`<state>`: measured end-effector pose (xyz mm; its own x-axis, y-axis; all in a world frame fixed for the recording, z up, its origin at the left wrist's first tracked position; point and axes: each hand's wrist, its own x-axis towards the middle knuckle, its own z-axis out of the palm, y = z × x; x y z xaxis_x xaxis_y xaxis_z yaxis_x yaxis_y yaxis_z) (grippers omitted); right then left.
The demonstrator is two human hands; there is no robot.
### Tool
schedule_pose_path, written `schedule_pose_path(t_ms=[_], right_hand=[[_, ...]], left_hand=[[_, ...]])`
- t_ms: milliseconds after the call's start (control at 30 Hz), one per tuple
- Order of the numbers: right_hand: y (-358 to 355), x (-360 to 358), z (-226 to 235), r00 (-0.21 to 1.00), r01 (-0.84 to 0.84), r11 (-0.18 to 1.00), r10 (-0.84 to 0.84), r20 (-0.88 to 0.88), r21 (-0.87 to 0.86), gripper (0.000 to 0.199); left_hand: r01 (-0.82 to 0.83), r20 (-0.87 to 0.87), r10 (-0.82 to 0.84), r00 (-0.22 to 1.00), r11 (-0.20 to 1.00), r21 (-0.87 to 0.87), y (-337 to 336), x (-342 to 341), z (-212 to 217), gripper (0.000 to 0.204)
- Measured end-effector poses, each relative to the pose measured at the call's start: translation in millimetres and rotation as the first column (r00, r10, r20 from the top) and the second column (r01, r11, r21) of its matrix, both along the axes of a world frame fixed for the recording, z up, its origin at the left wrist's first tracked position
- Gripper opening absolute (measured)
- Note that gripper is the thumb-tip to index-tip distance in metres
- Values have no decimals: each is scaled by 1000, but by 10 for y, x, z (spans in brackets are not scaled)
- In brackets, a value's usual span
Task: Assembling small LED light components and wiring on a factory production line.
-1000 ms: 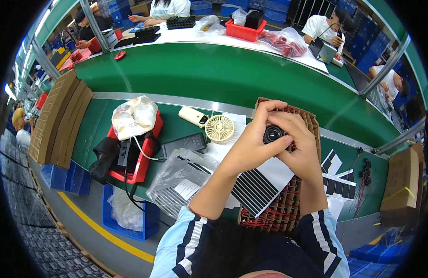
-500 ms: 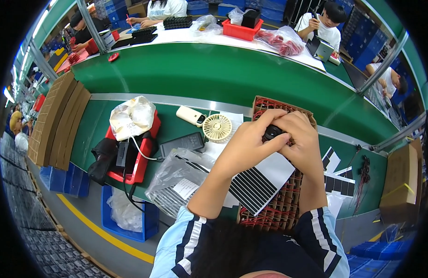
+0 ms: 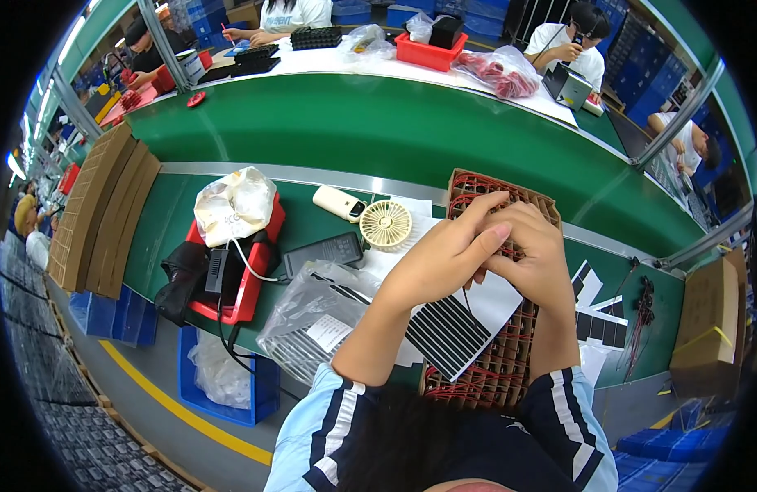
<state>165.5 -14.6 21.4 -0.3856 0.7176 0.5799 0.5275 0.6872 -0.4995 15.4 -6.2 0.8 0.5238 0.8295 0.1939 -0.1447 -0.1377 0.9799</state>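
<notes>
Hands meet above the near middle of the green desk [image 3: 173,221]: the left hand [image 3: 444,254] and the right hand [image 3: 530,254] press together with fingers curled in, closed around something small that their own fingers hide, so what it is cannot be told. They hover over a brown cardboard grid tray [image 3: 509,369] threaded with red wires, which runs from the desk's far strip of metal rail toward its near edge. A white sheet with rows of black strips [image 3: 452,328] lies across the tray just under the wrists. Just to the left of the tray sits a small round cream fan [image 3: 386,224], with a white oblong device [image 3: 339,202] beside it and a dark flat box [image 3: 322,252] nearer the near edge. A clear plastic bag of striped sheets [image 3: 313,320] rests at the near edge, touching the left forearm. Farther left, a red bin [image 3: 249,279] holds a crumpled white bag [image 3: 233,205], and flattened cardboard stacks [image 3: 100,213] lean at the desk's left end. Black-and-white cut pieces [image 3: 604,324] lie to the right of the tray.
</notes>
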Motion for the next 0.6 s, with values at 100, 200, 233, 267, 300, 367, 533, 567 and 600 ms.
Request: schedule_pose_path(t_ms=[100,200,233,267,300,367,533,567,600], right_hand=[[4,42,16,996,19,999,-23,86,47,23],[36,47,-5,993,38,996,-47,104,86,23],[38,52,-4,992,45,993,-57,115,106,23],[43,53,-2,990,52,991,-68,126,126,23],[49,49,3,990,51,991,-67,127,126,23],[38,29,14,988,90,989,-103,113,117,24],[-14,-23,35,993,117,992,-117,2,50,27],[-13,-23,33,994,108,993,-109,5,56,28],[-12,-9,26,994,108,993,-108,2,52,28]], left_hand=[[-38,-107,47,993,996,85,25,14,32,41],[-80,-104,92,990,991,108,31,33,21,39],[-80,-104,91,990,991,107,29,40,21,39],[-77,-100,87,991,992,101,28,46,24,40],[-75,-97,84,992,992,97,29,51,26,42],[-106,-71,116,991,986,129,6,51,29,40],[-166,-21,169,985,981,102,-41,22,58,40],[-151,8,151,989,987,58,-47,18,44,40],[-135,37,134,990,991,13,-54,13,31,40]])
